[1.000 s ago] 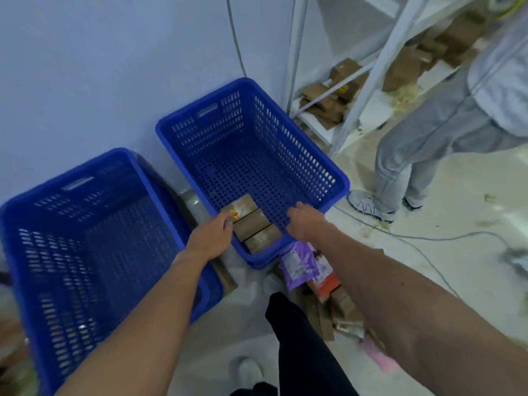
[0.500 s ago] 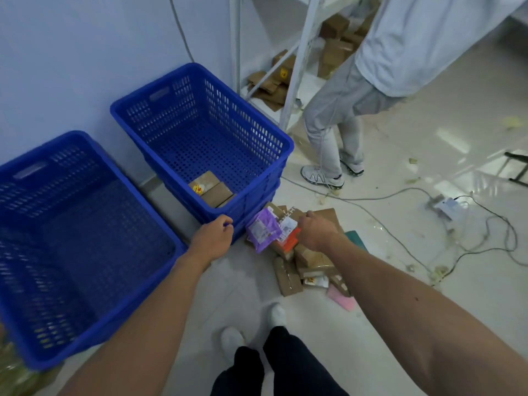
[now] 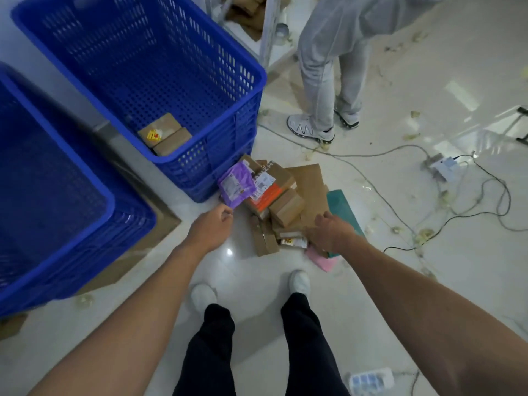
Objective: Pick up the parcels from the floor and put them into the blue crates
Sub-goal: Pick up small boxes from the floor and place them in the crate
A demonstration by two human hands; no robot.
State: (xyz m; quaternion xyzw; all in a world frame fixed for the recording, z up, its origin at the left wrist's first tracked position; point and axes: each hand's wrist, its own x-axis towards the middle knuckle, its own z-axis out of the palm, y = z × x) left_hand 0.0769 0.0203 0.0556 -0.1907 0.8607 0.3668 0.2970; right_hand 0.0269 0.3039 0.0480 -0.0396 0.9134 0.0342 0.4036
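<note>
Two blue crates stand on the left: the near crate shows no parcels, and the far crate holds brown parcels in its front corner. A pile of parcels lies on the floor by the far crate: a purple bag, an orange-and-white parcel, brown boxes, a teal flat one and a pink one. My left hand hovers just below the purple bag, fingers loosely curled, holding nothing. My right hand reaches over the pile's right side with bent fingers and grips nothing that I can see.
A person in grey trousers stands right behind the pile, next to a white shelf frame. Cables and a power strip trail across the floor on the right. My feet are just in front of the pile.
Both hands have left the far crate's rim and come down toward the pile on the floor. The view has tilted downward, and the parcels stay in the crate.
</note>
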